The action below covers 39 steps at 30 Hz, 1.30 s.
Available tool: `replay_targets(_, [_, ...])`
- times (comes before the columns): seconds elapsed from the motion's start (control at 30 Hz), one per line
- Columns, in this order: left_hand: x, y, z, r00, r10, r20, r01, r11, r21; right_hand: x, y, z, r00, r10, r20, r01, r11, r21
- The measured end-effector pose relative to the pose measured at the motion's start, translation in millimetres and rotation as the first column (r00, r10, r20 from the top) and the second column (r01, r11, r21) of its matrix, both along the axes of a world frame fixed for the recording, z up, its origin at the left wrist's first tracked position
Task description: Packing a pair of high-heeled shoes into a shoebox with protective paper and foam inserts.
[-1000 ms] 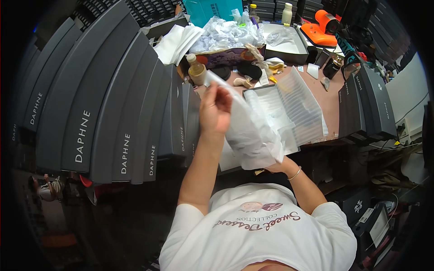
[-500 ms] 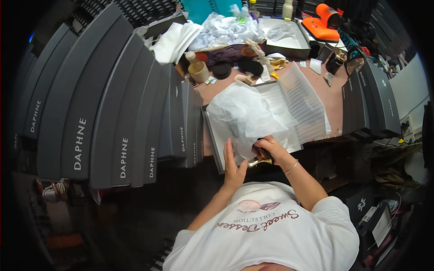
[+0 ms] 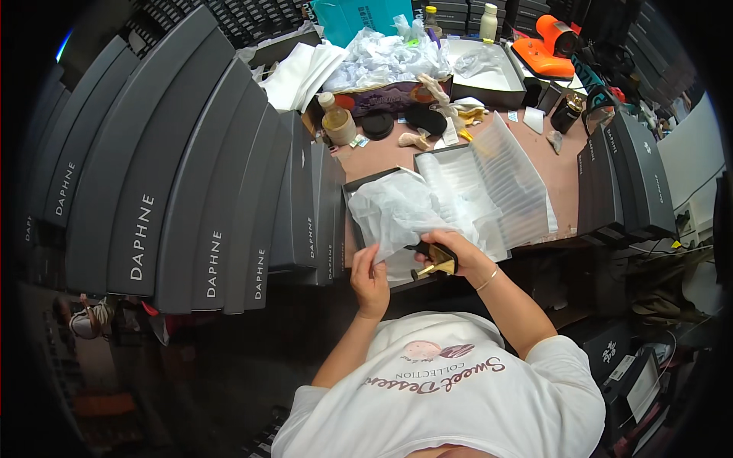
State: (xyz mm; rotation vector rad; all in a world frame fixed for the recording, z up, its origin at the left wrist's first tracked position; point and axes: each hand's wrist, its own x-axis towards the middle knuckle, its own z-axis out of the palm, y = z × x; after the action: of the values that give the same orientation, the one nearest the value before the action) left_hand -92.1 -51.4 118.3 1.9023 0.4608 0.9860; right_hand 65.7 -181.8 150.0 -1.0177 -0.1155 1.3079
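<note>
My right hand (image 3: 460, 250) grips a black and gold high-heeled shoe (image 3: 437, 265) at the near edge of the open shoebox. The shoe's thin gold heel points left, and its front end is partly hidden by my fingers. My left hand (image 3: 370, 282) has its fingers closed at the lower left edge of crumpled white tissue paper (image 3: 397, 202). That paper bunches over the left part of the dark shoebox (image 3: 353, 185). White wrapping (image 3: 447, 179) lies beside it, next to a translucent ribbed sheet (image 3: 515, 179) on the right.
Dark shoeboxes (image 3: 191, 160) stand in a tall row on the left, and more boxes (image 3: 618, 175) stand at the right. Behind lie a heap of crumpled paper (image 3: 389, 57), a bottle (image 3: 334, 114), black round pads (image 3: 376, 126) and an orange device (image 3: 546, 49).
My left hand has moved left and down, from fingers raised beside the paper to closed on its edge. The tissue has shifted down and left, baring more white wrapping. The shoe shows more.
</note>
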Motion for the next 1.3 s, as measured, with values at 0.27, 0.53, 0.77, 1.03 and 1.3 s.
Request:
replay_targets(0.27, [13.6,-19.2,53.9,0.975,-0.221,0.032,0.201,0.932,0.302,-29.5,46.8,-67.4,0.395,-0.282,0.875,0.300,0.939,0.167])
replay_targets(0.53, [8.9,-50.6,47.5,0.919,-0.394,0.001,0.378,0.883,0.277,-8.5,47.1,-42.2,0.189,-0.152,0.970,0.296,0.951,0.091])
replay_targets(0.77, [11.7,-48.3,32.7,0.837,-0.520,-0.172,0.543,0.829,0.135,-2.2,54.8,-39.1,0.120,-0.148,0.982,0.317,0.943,0.104])
replay_targets(1.03, [27.8,2.0,18.0,0.906,-0.266,0.328,0.364,0.098,-0.926,-33.4,45.5,-28.6,-0.134,-0.012,0.991,0.288,0.956,0.051])
replay_targets(1.3, [40.2,53.6,23.3,0.974,-0.133,0.181,0.223,0.475,-0.851,-53.7,-50.2,-10.3,0.044,0.042,0.998,-0.076,0.996,-0.039])
